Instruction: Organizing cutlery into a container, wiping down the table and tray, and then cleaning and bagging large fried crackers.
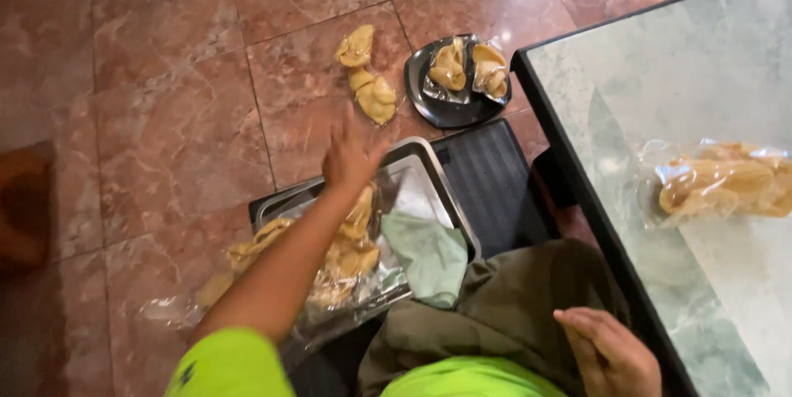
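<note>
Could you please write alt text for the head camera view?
The left hand reaches over a metal tray of pale yellow dough pieces toward more pieces on the tiled floor; the right hand rests on the lap.

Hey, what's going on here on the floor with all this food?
A person in a bright green top sits over a metal tray on the tiled floor. The left hand reaches out open above the tray, holding nothing, toward loose yellow pieces on the tiles. The tray holds more yellow pieces in clear plastic and a pale green cloth. The right hand rests empty on the lap. A black plate holds bagged pieces.
</note>
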